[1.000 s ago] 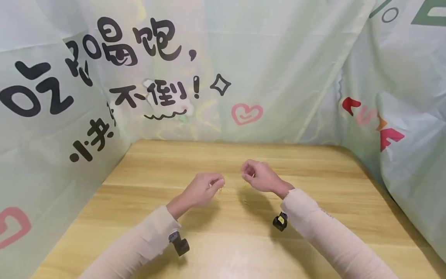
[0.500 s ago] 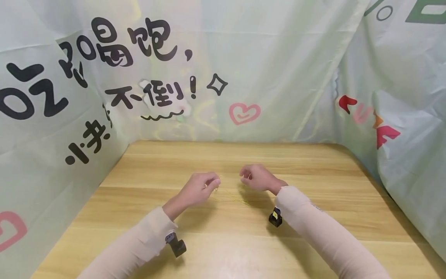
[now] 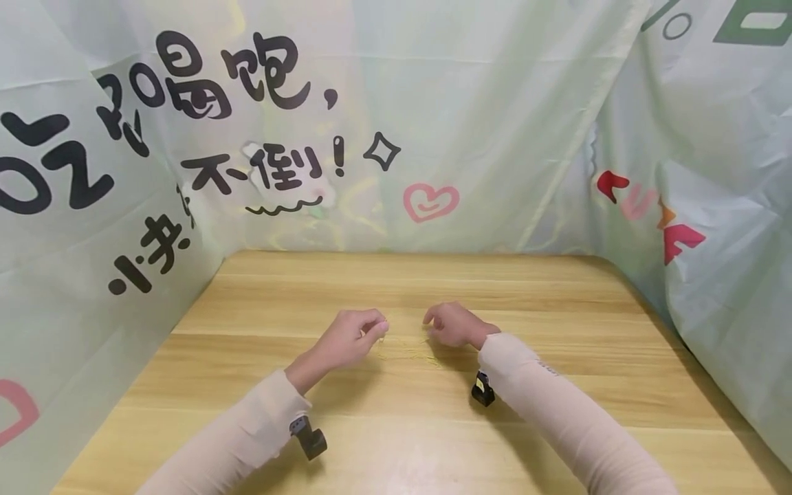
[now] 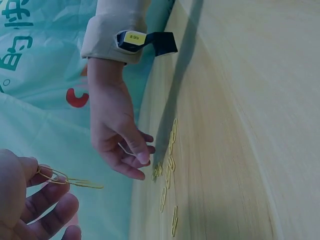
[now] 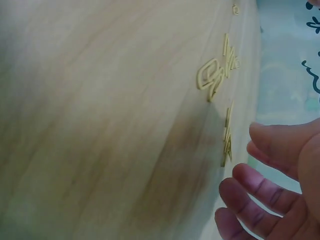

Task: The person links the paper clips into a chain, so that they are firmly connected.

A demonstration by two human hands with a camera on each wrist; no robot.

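My left hand [image 3: 349,338] pinches gold paper clips [image 4: 85,186] between thumb and forefinger. In the left wrist view at least two of them look linked, sticking out past the fingertips above the table. My right hand [image 3: 456,324] holds nothing, its fingers loosely bent and spread apart from the thumb. It hovers by loose gold paper clips [image 4: 174,222] lying scattered on the tabletop. Several more loose clips [image 5: 208,74] show in the right wrist view, just beyond the right fingertips. From the head camera the clips are thin and hard to separate.
The wooden table [image 3: 402,433] reaches back to a printed pale-green cloth [image 3: 495,137], which hangs on the left, back and right sides. A small black camera is strapped to each wrist, the left one [image 3: 308,438] hanging below the cuff.
My right hand has come down toward the table and the loose clips, its fingers parting. The left hand keeps its pinch and has barely moved. The head view has shifted slightly.
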